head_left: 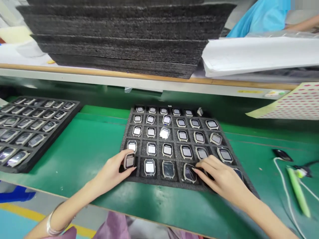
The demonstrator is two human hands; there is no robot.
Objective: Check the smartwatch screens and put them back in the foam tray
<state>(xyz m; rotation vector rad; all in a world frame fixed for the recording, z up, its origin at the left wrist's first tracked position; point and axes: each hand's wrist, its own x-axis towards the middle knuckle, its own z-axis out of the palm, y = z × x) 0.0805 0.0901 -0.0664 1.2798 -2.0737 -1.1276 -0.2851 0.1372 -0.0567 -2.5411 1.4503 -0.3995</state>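
A black foam tray (pixel 147 179) holds rows of square smartwatch cases, many with lit white screens. My left hand (pixel 113 169) is at the tray's front left corner, with thumb and fingers closed around the edges of a smartwatch (pixel 130 160), which sits tilted there. At the front row, my right hand (pixel 219 174) has its thumb and fingertips pinched at the right edge of a dark-screened smartwatch (pixel 189 173). That watch leans in its compartment. The right hand covers part of the tray's front right, so what lies beneath its palm is hidden.
A second foam tray of watches (pixel 32 156) lies at the left on the green table (pixel 82 149). A stack of black foam sheets (pixel 124 39) rests on the shelf above. White cables (pixel 284 179) and a light green tool (pixel 297 192) lie right. A person's blue sleeve (pixel 264 16) shows behind.
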